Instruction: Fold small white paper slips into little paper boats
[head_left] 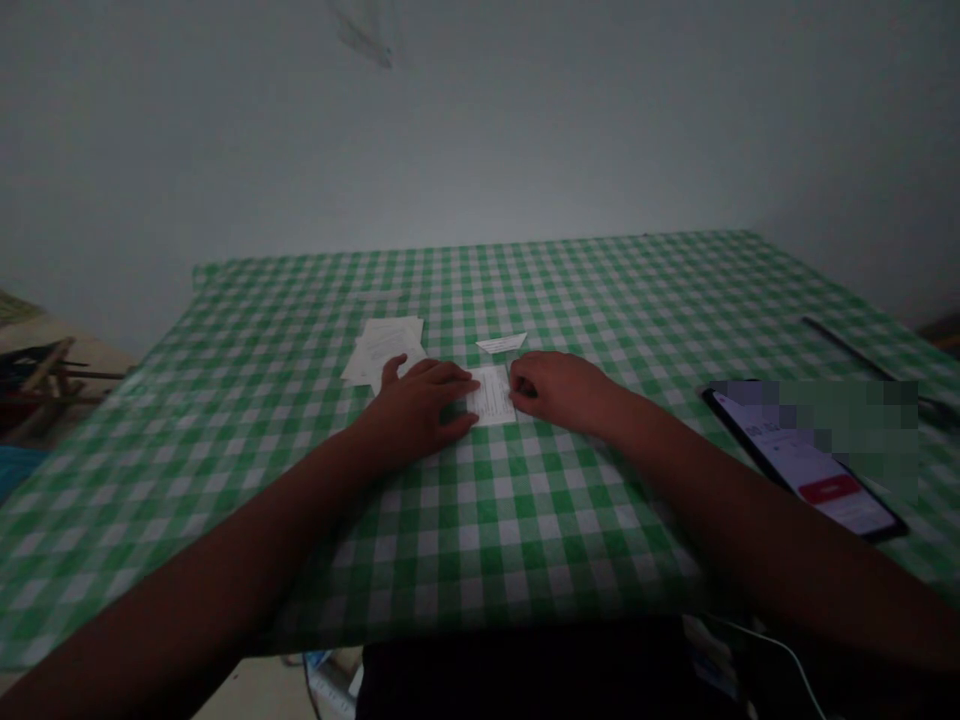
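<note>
A small white sheet of paper (493,396) with printed lines lies on the checked tablecloth between my hands. My left hand (417,405) has its fingers spread, and the fingertips and thumb rest on the sheet's left edge. At the right edge my right hand (553,386) is closed in a pinch on the paper. Just beyond the sheet is a narrow white paper piece (502,343) with slanted ends. Several overlapping white papers (386,343) lie past my left hand, partly covered by it.
A green-and-white checked tablecloth (450,560) covers the table, which stands by a grey wall (480,130). To the right lies a phone (806,460) with a lit screen. A thin dark strip (847,347) is behind it. A pale cable (780,645) hangs below the front edge.
</note>
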